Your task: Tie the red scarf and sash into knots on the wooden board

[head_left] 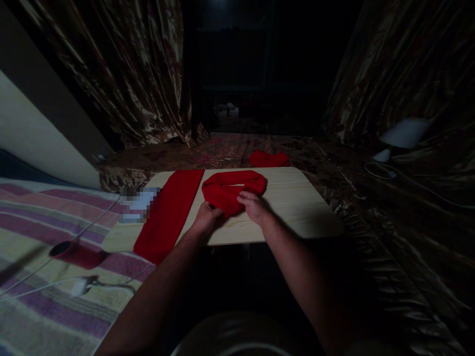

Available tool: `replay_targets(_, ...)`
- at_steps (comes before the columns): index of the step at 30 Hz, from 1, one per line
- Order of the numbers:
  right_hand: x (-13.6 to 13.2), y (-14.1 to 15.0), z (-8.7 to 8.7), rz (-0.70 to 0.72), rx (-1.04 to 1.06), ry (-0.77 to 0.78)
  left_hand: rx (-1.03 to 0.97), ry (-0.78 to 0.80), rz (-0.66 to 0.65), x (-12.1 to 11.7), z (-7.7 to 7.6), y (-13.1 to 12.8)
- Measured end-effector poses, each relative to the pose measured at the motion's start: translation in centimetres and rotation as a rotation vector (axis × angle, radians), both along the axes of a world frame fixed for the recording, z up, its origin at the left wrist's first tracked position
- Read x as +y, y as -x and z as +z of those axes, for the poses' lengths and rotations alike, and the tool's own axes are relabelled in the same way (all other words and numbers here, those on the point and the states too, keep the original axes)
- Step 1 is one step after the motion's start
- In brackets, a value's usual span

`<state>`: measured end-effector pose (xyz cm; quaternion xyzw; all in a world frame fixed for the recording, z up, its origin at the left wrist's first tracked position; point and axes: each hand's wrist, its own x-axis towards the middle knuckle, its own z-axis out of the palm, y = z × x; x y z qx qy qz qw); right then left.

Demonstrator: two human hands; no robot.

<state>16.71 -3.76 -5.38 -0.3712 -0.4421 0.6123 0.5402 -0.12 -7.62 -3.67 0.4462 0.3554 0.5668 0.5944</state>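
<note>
A red loop of soft cloth point(233, 190) lies on the pale wooden table point(289, 212), with a narrow gap in its middle. At its lower left edge, my left hand point(208, 215) pinches the cloth between thumb and fingers. My right hand point(253, 203) is closed on the near right part of the same loop, thumb and fingers pressed together. Left of the hands, a flat red strip of cloth point(170, 212) runs across the table and hangs over its front edge.
Another red cloth point(269, 158) lies beyond the table's far edge. A blurred-out rectangular item point(138, 205) rests at the table's left. On the striped bedding are a red cylinder point(79, 253) and a white plug point(80, 286) with cables. A white lamp point(404, 132) stands right.
</note>
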Motion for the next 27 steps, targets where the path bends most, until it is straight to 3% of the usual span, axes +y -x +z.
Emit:
replay_targets(3,0.3,-0.1,-0.5,0.050,0.013,-0.054,-0.019,0.060,0.034,0.2,0.0,-0.3)
replay_targets(8,0.8,-0.3,-0.9,-0.012,0.038,-0.069,-0.022,0.119,0.040,1.3,0.7,0.2)
replay_targets(15,0.6,-0.6,-0.2,-0.163,0.041,-0.077,0.226,0.240,-0.112,2.8,3.6,2.0)
replay_targets(19,0.5,-1.0,0.1,-0.337,-0.036,-0.098,0.208,0.318,-0.171,1.5,4.4,2.2)
replay_targets(23,0.1,-1.4,0.3,-0.462,-0.171,-0.101,0.199,0.365,-0.185,-0.6,3.8,2.4)
replay_targets(27,-0.4,-1.5,0.9,-0.504,-0.230,-0.078,0.163,0.309,-0.207,-2.3,3.3,2.4)
